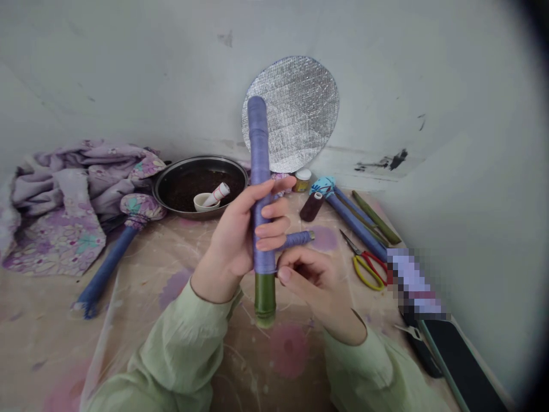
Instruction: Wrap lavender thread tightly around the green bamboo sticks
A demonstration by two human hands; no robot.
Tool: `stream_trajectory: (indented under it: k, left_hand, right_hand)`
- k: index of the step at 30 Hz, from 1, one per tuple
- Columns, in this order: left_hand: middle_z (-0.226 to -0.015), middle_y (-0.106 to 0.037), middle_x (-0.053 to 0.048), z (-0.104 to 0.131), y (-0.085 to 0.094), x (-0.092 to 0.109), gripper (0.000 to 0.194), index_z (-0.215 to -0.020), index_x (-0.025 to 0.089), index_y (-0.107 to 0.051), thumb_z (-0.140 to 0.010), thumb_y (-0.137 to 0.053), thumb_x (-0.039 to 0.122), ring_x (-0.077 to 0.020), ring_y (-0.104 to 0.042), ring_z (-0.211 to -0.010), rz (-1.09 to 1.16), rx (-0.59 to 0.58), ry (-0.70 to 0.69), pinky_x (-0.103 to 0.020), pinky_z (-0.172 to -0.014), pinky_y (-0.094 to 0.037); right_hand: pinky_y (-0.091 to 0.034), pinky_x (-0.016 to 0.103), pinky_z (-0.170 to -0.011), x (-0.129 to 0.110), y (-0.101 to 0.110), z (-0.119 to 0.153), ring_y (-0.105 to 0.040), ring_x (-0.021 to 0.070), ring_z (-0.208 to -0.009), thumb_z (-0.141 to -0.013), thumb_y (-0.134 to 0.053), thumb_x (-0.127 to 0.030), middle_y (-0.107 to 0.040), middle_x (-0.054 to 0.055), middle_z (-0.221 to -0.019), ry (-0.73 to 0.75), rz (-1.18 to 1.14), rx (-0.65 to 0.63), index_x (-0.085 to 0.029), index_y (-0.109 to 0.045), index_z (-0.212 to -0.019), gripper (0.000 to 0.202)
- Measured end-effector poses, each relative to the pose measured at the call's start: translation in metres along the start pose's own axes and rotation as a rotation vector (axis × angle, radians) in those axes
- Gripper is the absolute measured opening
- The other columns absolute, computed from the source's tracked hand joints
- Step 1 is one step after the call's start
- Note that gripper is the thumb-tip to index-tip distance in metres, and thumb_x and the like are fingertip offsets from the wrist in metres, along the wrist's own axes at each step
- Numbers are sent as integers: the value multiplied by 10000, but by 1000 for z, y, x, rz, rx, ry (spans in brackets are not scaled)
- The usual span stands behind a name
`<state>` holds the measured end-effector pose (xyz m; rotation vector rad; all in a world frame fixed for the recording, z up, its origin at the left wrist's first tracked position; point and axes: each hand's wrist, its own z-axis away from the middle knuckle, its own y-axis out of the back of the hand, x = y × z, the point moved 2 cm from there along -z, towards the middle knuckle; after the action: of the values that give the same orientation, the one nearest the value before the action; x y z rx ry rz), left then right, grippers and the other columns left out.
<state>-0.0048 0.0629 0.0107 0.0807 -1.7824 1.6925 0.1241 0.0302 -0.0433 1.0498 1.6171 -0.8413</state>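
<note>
My left hand (231, 240) is wrapped round a bamboo stick (265, 294) that stands nearly upright in front of me. Purple thread (259, 154) is wound tightly over most of the stick, while its lower end is bare green bamboo. Beside the lower edge of the winding, my right hand (317, 280) is closed, thumb and forefinger pinched where a thin strand meets the stick. A small bobbin of purple thread (298, 238) shows behind the stick, just above my right hand; its left part is hidden by my left fingers.
On the left lie floral cloth (81, 189) and a cloth-headed mallet (114, 257). A dark pan (160, 197) holds a small white bowl (201, 207). A silvery disc (300, 109) leans on the wall. To the right are a dark thread spool (311, 207), scissors (369, 272), bamboo pieces (377, 217) and a phone (463, 360).
</note>
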Motion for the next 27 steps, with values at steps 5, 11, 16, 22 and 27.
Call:
stream_trajectory:
  k: [5,11,16,22,27]
  left_hand:
    - [-530,-301,78,-1,1,-1,349,-912,124,-661,-1014,-356,260,-26,-213,-328,83,-12,-15,-101,-291,-204]
    - [-510,-243,96,-2,3,-4,268,-895,155,-662,-963,-443,294,-22,-113,-329,86,-81,-67,-93,-268,-153]
    - [-527,-147,107,0,4,-4,219,-705,215,-568,-869,-629,346,-20,-1,-357,38,-105,-145,-137,-242,-58]
    - [-488,-117,127,2,4,-6,61,-843,231,-659,-889,-628,257,-22,75,-356,-17,-116,-197,-138,-231,-9]
    - [-454,-215,117,0,1,-6,192,-1002,188,-714,-861,-589,222,-41,-91,-330,-77,-199,-250,-129,-261,-193]
  right_hand:
    - [-372,242,-432,-2,-1,-1,-446,114,-507,-872,-701,-495,-536,-30,-592,-1,-8,4,-221,-605,-706,335]
    - [-358,240,-440,-4,-2,0,-438,111,-515,-872,-713,-481,-531,-31,-597,11,-46,0,-217,-599,-710,330]
    - [-314,242,-431,-1,-3,-1,-381,105,-494,-834,-719,-570,-478,-43,-556,-87,-86,-50,-216,-565,-677,417]
    - [-323,259,-469,5,-4,0,-396,116,-538,-850,-680,-626,-491,-27,-608,-188,-144,-212,-199,-651,-780,434]
    - [-277,269,-483,8,-4,2,-331,113,-546,-905,-612,-615,-395,-35,-595,-176,-102,-236,-196,-596,-668,481]
